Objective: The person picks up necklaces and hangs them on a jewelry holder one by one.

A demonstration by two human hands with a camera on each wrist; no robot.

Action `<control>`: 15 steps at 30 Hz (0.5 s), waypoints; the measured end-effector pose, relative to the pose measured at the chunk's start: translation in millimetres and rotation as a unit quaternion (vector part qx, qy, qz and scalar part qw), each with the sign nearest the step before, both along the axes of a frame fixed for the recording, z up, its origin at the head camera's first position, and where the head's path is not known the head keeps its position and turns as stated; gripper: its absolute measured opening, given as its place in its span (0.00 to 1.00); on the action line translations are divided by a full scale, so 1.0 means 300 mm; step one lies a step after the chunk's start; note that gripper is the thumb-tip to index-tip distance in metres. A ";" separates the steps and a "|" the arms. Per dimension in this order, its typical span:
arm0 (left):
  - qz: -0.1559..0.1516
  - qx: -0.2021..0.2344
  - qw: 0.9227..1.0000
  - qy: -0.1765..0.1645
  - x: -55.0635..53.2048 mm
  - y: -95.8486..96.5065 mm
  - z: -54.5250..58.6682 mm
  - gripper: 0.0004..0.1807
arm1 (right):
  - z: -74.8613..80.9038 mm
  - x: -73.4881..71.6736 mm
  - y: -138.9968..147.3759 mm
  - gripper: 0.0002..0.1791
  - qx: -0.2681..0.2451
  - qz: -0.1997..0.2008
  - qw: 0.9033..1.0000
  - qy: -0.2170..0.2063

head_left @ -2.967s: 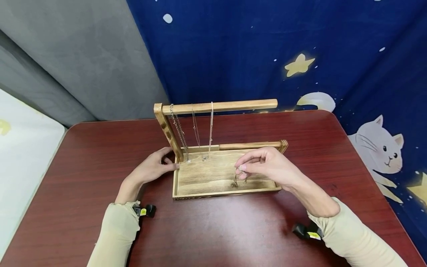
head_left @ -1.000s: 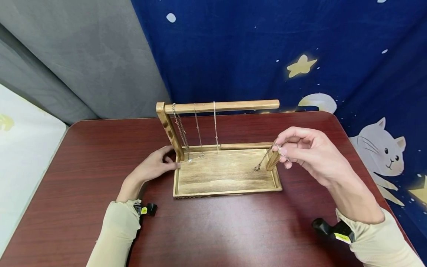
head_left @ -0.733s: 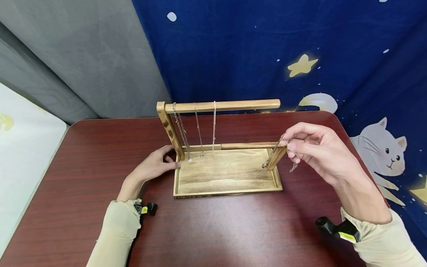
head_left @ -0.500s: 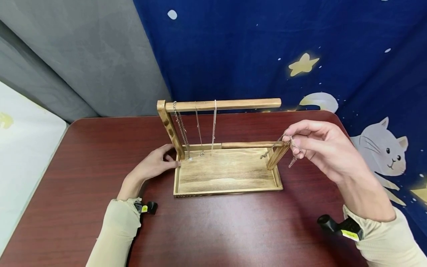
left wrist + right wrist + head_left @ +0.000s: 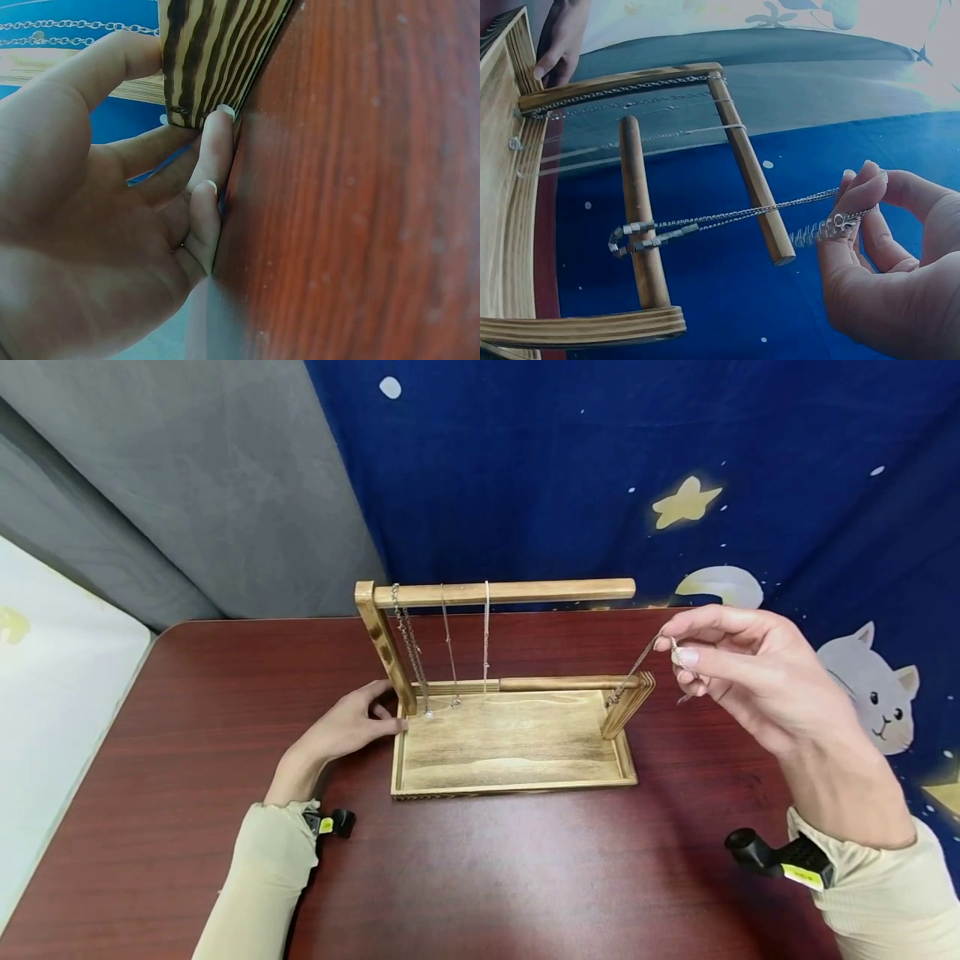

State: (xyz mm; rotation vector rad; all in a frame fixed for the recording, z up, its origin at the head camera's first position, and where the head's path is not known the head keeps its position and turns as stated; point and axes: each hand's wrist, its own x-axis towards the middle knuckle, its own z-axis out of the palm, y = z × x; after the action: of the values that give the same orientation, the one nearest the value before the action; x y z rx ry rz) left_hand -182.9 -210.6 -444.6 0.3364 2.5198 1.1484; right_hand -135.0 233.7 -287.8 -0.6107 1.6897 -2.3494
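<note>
My left hand (image 5: 341,727) grips the left end of a wooden jewelry stand (image 5: 510,743), thumb on its tray edge and fingers round the corner by the post. Between thumb and fingertips my right hand (image 5: 780,685) pinches a thin silver necklace (image 5: 637,664), raised to the right of the stand. In the right wrist view its doubled chain stretches toward the stand's bars and ends in metal beads (image 5: 641,226), overlapping the lower bar. A short extender chain (image 5: 817,231) shows by the fingers. The upper bar (image 5: 555,591) carries several hanging chains (image 5: 486,639) on its left half.
The upper bar's right end is free, with no post under it. A lower bar (image 5: 562,683) ends at a short right post (image 5: 626,710). The stand sits on a dark red table (image 5: 480,860); blue and grey curtains (image 5: 525,460) hang behind.
From over the tray, my right hand has moved right and upward with the necklace, past the short right post. My left hand has stayed at the stand's left end.
</note>
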 end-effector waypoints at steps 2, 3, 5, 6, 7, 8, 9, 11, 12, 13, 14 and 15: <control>0.001 -0.001 1.000 0.000 0.000 0.000 0.000 0.42 | 0.009 -0.005 0.002 0.19 -0.001 -0.002 1.000 -0.001; 0.001 -0.001 1.000 -0.001 0.000 0.000 0.000 0.42 | 0.013 -0.006 0.004 0.20 0.001 -0.004 1.000 0.001; 0.000 -0.002 1.000 0.000 -0.001 0.000 -0.001 0.42 | 0.019 -0.012 0.008 0.20 -0.007 -0.001 1.000 0.004; -0.002 -0.002 1.000 0.001 -0.001 -0.001 -0.002 0.41 | 0.018 -0.017 0.011 0.20 -0.017 0.002 1.000 0.002; -0.002 -0.002 1.000 0.002 -0.002 -0.001 -0.002 0.42 | 0.020 -0.020 0.012 0.20 -0.020 -0.002 1.000 0.002; -0.002 -0.001 1.000 0.003 -0.002 -0.001 -0.003 0.42 | 0.021 -0.025 0.014 0.20 -0.028 0.001 1.000 -0.001; -0.001 0.000 1.000 0.004 -0.002 -0.001 -0.003 0.42 | 0.023 -0.030 0.015 0.20 -0.035 0.005 0.999 -0.003; -0.001 0.001 1.000 0.005 -0.003 -0.001 -0.005 0.41 | 0.028 -0.038 0.015 0.20 -0.045 0.009 0.999 -0.005; -0.001 0.003 1.000 0.005 -0.003 -0.001 -0.005 0.42 | 0.031 -0.042 0.014 0.20 -0.046 0.009 0.999 -0.004; 0.000 0.004 1.000 0.005 -0.003 -0.001 -0.005 0.42 | 0.034 -0.045 0.012 0.20 -0.043 0.005 0.999 -0.001; 0.000 0.004 1.000 0.004 -0.004 -0.001 -0.006 0.42 | 0.037 -0.048 0.011 0.20 -0.044 0.006 0.999 -0.001; 0.000 0.005 1.000 0.004 -0.004 -0.001 -0.007 0.42 | 0.040 -0.051 0.011 0.20 -0.044 0.006 0.999 -0.002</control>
State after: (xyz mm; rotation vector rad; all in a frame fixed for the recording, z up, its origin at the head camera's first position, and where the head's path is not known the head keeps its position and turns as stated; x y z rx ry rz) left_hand -184.1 -211.0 -446.7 0.3432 2.5218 1.1632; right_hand -150.4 237.0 -275.8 -0.6272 1.5831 -2.4261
